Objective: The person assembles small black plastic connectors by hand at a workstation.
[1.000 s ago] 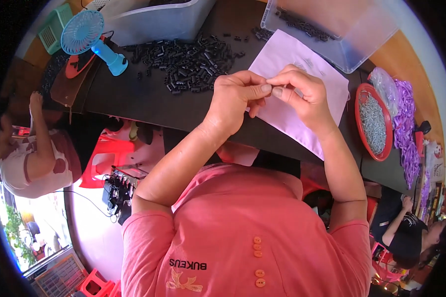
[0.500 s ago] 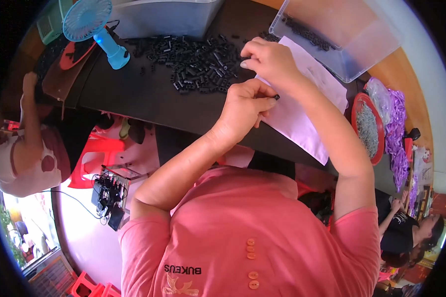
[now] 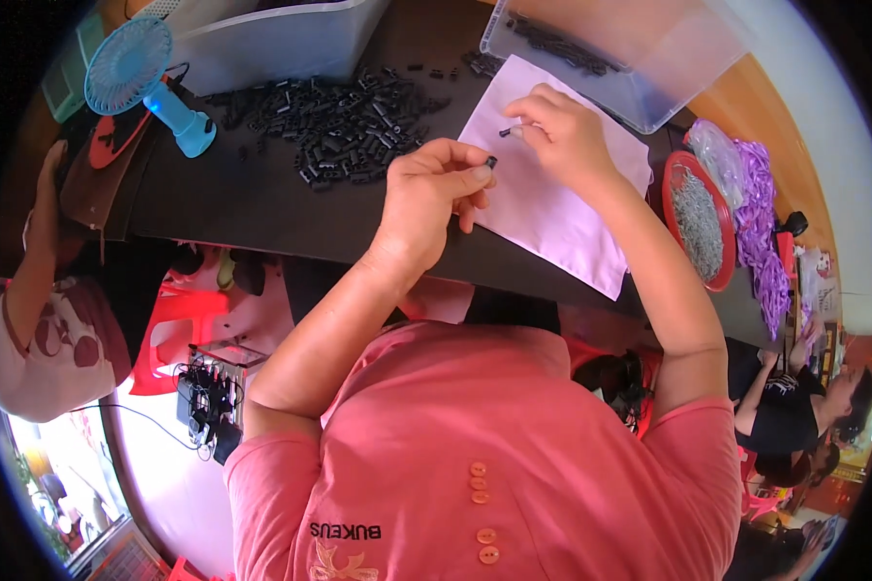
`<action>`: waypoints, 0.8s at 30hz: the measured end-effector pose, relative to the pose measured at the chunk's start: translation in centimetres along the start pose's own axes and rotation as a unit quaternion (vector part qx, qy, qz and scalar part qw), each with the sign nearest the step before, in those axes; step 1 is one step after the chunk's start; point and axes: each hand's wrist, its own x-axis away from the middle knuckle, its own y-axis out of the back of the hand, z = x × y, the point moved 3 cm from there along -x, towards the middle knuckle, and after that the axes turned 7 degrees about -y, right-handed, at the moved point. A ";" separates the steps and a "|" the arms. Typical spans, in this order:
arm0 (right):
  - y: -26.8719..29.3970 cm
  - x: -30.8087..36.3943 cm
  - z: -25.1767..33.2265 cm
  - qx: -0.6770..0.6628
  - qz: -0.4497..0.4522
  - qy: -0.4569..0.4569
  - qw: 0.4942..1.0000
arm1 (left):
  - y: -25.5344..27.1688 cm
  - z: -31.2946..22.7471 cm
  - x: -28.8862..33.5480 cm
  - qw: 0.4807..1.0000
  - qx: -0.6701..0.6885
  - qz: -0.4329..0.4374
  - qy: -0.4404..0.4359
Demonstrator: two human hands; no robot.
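Note:
My left hand [image 3: 424,198] pinches a small black plastic piece [image 3: 491,163] between thumb and index finger, above the left edge of a pink cloth [image 3: 576,218]. Over the cloth, my right hand [image 3: 569,136] is closed on another small dark piece [image 3: 506,132], its tip poking out past the fingertips. The two pieces are apart, a short gap between them. A heap of small black tubular parts [image 3: 344,140] lies on the dark table, beyond and left of my left hand.
A clear plastic bin [image 3: 639,97] with black parts stands far right, a grey bin [image 3: 271,48] behind the heap. A blue fan [image 3: 179,121] is at left. To the right sit a red basket [image 3: 675,218] of small metallic pieces and purple strips [image 3: 754,223]. Another person [image 3: 53,339] is at left.
My right hand has moved from beside the heap back over the cloth and now shows a small dark piece in its fingers. My left hand still pinches its piece. The whole view has shifted slightly.

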 end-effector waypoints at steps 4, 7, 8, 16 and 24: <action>2.6 0.6 4.5 -0.219 0.059 -0.019 0.974 | 0.4 -0.5 0.2 0.999 0.039 -0.019 0.011; 1.9 1.6 5.4 -0.219 0.031 0.015 0.975 | 0.5 -0.5 -0.1 0.997 0.069 -0.015 0.029; 1.8 1.8 5.3 -0.219 0.029 0.012 0.975 | 0.2 -0.7 -0.1 0.997 0.071 -0.006 0.033; 2.2 1.2 3.3 -0.192 0.016 0.008 0.981 | 0.5 -0.4 -0.4 0.998 0.038 0.006 0.041; 1.2 0.8 -0.8 -0.085 0.064 -0.108 0.988 | 0.5 -0.3 -0.1 1.000 0.023 -0.013 0.013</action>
